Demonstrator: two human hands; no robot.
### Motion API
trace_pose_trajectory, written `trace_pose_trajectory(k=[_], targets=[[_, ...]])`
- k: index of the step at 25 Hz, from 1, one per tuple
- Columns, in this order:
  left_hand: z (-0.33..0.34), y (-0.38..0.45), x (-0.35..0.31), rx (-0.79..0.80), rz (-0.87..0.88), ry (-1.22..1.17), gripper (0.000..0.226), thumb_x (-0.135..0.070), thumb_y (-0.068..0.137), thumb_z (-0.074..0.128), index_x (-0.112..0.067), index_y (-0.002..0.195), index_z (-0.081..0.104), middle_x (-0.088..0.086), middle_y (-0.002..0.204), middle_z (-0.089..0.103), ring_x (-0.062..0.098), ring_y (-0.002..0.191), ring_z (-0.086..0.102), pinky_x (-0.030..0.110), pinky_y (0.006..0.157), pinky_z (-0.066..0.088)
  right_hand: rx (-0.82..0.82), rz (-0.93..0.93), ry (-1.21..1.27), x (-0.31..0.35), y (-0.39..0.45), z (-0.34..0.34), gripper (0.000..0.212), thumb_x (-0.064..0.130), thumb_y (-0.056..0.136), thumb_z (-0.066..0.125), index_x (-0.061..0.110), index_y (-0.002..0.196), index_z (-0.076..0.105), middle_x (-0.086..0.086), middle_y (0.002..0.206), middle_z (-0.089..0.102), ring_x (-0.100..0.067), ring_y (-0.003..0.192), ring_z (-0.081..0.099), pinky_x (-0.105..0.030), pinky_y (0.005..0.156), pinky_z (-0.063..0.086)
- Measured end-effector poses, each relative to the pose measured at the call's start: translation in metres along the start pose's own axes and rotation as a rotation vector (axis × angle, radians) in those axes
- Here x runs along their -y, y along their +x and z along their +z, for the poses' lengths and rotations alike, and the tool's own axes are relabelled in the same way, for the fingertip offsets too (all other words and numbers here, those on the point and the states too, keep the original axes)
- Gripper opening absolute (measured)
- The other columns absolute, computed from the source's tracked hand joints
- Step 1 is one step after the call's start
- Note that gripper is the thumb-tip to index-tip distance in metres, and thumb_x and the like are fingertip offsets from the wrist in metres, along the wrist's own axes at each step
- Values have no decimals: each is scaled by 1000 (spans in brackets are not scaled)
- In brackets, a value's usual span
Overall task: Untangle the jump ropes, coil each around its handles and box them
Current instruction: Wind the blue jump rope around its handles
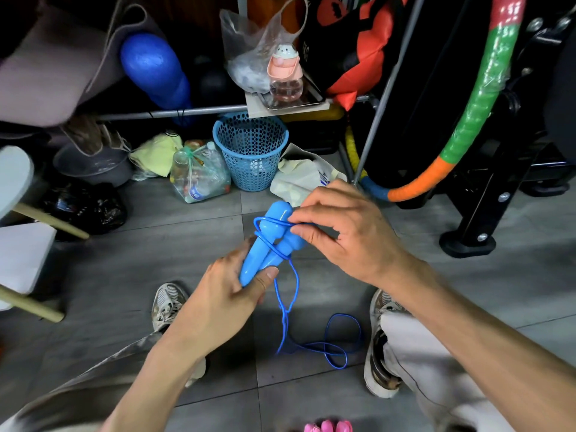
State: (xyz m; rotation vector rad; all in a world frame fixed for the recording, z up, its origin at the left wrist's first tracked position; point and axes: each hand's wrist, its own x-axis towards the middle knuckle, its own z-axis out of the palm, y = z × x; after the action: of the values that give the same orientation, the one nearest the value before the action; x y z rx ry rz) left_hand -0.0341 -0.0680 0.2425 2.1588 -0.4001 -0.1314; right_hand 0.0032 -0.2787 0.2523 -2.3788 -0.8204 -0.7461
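Over the grey floor (193, 222) our left hand (230, 291) grips both blue handles (268, 244) while our right hand (346, 232) pinches the blue rope (286, 307), mid-wrap, and we guess more loops come next

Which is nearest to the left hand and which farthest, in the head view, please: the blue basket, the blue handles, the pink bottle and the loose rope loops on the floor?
1. Blue handles: gripped in the left hand.
2. Loose rope loops: on the floor, lower right between the shoes.
3. Blue basket: on the floor, beyond the hands.
4. Pink bottle: on the tray above the basket.
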Motion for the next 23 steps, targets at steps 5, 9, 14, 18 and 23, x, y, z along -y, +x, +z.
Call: trace_pose_trajectory(k=[5,9,14,18,23], targets=[[-1,-1,-5,19,2,23,26,-20,92,60,-40,80,49,-6,66,61,5,52,53,11,53,37,17,15,95,1,2,-2,15,20,87,70,13,99,77,1,84,63,-20,76,51,-25,75,41],[-3,-2,-4,38,-1,26,26,-23,93,60,-43,81,49,-5,64,61,5,53,52,11,53,38,55,79,187,3,3,-2,16,19,85,72,15,100,77,3,85,61,-13,80,50,-20,80,38],[-5,-2,1,52,38,51,32,-22,93,60,-49,82,49,-9,67,60,6,54,51,12,54,37,185,110,294,5,1,1,13,14,83,71,16,95,76,5,88,55,-15,84,48,-23,83,38],[-6,-2,9,51,66,70,26,-26,93,60,-49,87,50,-11,68,58,12,58,49,17,55,38,150,182,330,12,-2,6,5,18,82,74,16,87,74,5,84,58,-15,84,52,-25,81,41],[-3,0,7,49,89,110,25,-24,91,63,-44,92,48,-26,70,57,4,60,50,13,57,36,49,480,516,27,-3,14,21,20,72,79,12,67,60,1,76,54,-11,71,51,-26,67,40]])
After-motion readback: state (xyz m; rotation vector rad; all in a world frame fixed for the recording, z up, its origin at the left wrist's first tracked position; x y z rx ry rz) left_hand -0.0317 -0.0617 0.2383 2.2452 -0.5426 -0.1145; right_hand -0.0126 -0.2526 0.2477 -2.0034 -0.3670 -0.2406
